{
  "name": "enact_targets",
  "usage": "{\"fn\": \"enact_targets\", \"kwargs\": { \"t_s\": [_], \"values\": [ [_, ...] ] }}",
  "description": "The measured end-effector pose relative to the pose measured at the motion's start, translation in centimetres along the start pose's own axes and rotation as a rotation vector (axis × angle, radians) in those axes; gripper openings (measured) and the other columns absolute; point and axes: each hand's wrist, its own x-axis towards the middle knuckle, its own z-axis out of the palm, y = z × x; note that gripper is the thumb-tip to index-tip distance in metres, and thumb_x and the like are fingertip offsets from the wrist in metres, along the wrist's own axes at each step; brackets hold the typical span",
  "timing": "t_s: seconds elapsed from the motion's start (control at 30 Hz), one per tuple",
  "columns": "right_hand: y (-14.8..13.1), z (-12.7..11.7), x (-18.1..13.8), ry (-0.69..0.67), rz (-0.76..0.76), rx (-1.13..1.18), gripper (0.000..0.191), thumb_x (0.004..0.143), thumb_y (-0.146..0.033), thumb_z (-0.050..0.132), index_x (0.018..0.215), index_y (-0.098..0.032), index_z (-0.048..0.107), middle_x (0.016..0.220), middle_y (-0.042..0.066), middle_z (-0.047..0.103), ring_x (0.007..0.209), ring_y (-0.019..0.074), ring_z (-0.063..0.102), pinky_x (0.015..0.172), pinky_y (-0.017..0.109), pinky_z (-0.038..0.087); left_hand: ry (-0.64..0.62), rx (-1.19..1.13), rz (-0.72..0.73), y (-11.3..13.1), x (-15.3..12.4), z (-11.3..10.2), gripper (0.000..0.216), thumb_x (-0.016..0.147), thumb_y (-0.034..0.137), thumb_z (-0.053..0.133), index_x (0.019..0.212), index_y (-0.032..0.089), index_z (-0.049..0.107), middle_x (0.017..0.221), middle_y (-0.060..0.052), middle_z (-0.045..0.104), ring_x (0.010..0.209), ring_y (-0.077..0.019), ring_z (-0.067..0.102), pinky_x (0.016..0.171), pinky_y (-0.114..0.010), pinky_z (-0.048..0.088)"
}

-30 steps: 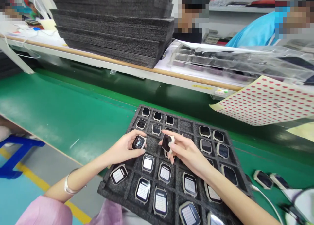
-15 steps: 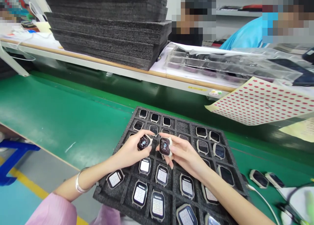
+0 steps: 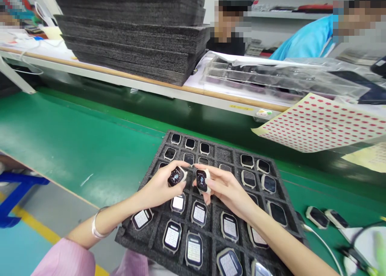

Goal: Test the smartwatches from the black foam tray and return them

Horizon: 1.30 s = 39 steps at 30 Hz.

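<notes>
My left hand (image 3: 157, 187) pinches a strapless smartwatch body (image 3: 176, 176) with a lit dial, held just above a black foam tray (image 3: 224, 154). Right beside it my right hand (image 3: 227, 189) grips a second watch body (image 3: 201, 179), its screen also lit. Both watches face me, a few centimetres apart. The tray's pockets hold several more watch bodies: those in the near rows (image 3: 194, 250) show white screens, those in the far rows (image 3: 205, 148) are dark.
The tray lies on a green conveyor belt (image 3: 75, 135). Two loose watch bodies (image 3: 316, 217) and a white cable lie at the right. A red-dotted sticker sheet (image 3: 322, 123) overhangs the belt. Behind stand stacked foam trays (image 3: 135, 31), clear plastic trays and two people.
My two hands have drawn closer together over the tray, and the right-hand watch has turned so its lit screen shows. The camera view shifted slightly.
</notes>
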Motion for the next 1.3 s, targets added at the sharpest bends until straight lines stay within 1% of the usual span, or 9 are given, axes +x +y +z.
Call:
{"fn": "enact_targets", "kwargs": {
  "t_s": [0.23,0.37,0.53,0.7,0.83,0.97,1.13,1.2,1.3],
  "values": [
    [-0.08,0.22,-0.11,0.003,-0.015,-0.032,0.047,0.081,-0.031,0.07,0.125,-0.019,0.059,0.091,0.007,0.07,0.052,0.0121,0.061,0.056,0.029,0.053,0.004,-0.004,0.015,0.0,-0.15,-0.09,0.039,0.078,0.011,0.054,0.116,0.019,0.051,0.097,-0.002,0.059,0.081,-0.0158,0.054,0.074,-0.025,0.043],
    [0.0,0.32,-0.17,-0.001,-0.018,-0.04,0.047,0.082,-0.032,0.069,0.125,-0.018,0.059,0.088,0.007,0.069,0.051,0.0117,0.061,0.054,0.027,0.053,-0.013,-0.002,0.019,-0.07,-0.33,0.0,0.039,0.078,0.01,0.053,0.116,0.019,0.051,0.092,-0.001,0.059,0.077,-0.0148,0.055,0.073,-0.024,0.043],
    [0.09,0.25,-0.15,0.016,-0.02,-0.03,0.05,0.081,-0.03,0.07,0.128,-0.019,0.057,0.092,0.007,0.069,0.054,0.012,0.062,0.055,0.028,0.053,0.016,0.024,0.026,-0.2,-0.33,0.1,0.041,0.079,0.013,0.055,0.119,0.019,0.05,0.104,-0.004,0.06,0.088,-0.0181,0.057,0.077,-0.026,0.044],
    [0.12,0.27,-0.09,0.014,-0.022,-0.043,0.045,0.082,-0.03,0.069,0.124,-0.017,0.06,0.085,0.006,0.069,0.051,0.0119,0.061,0.053,0.027,0.052,0.011,0.066,0.03,-0.2,-0.19,0.1,0.036,0.077,0.011,0.053,0.112,0.019,0.052,0.096,-0.002,0.061,0.084,-0.0176,0.057,0.078,-0.026,0.044],
    [0.04,0.22,-0.09,0.014,-0.027,-0.049,0.044,0.082,-0.028,0.069,0.124,-0.018,0.06,0.09,0.007,0.069,0.053,0.0114,0.061,0.055,0.027,0.053,0.037,0.036,0.016,-0.13,-0.24,-0.06,0.038,0.08,0.014,0.053,0.118,0.019,0.049,0.101,-0.003,0.059,0.085,-0.0169,0.055,0.078,-0.025,0.043],
    [0.11,0.0,-0.03,0.008,-0.022,-0.075,0.044,0.082,-0.027,0.068,0.124,-0.017,0.06,0.087,0.007,0.069,0.053,0.0117,0.061,0.055,0.027,0.053,0.032,0.037,-0.002,-0.1,-0.29,-0.2,0.034,0.08,0.013,0.053,0.114,0.018,0.051,0.102,-0.004,0.058,0.087,-0.017,0.054,0.078,-0.025,0.042],
    [0.24,-0.03,-0.11,0.001,-0.062,-0.076,0.039,0.084,-0.024,0.067,0.122,-0.02,0.061,0.091,0.006,0.069,0.057,0.0114,0.062,0.058,0.026,0.054,0.051,0.028,0.012,-0.25,-0.38,-0.13,0.038,0.079,0.012,0.052,0.117,0.019,0.049,0.104,-0.003,0.057,0.088,-0.0168,0.054,0.078,-0.025,0.042],
    [0.17,0.0,-0.23,-0.005,-0.072,-0.076,0.037,0.085,-0.023,0.066,0.122,-0.021,0.061,0.092,0.006,0.069,0.057,0.0113,0.063,0.058,0.026,0.054,0.053,0.04,0.01,-0.16,-0.45,-0.14,0.037,0.079,0.012,0.052,0.115,0.019,0.05,0.106,-0.004,0.057,0.092,-0.0178,0.054,0.079,-0.025,0.043],
    [0.01,-0.04,-0.39,-0.015,-0.083,-0.074,0.038,0.085,-0.023,0.066,0.122,-0.022,0.061,0.095,0.006,0.069,0.058,0.0118,0.063,0.059,0.026,0.054,0.045,0.05,0.015,0.15,-0.59,-0.24,0.04,0.08,0.013,0.052,0.118,0.021,0.048,0.11,-0.004,0.057,0.096,-0.0189,0.054,0.08,-0.026,0.043]
  ]
}}
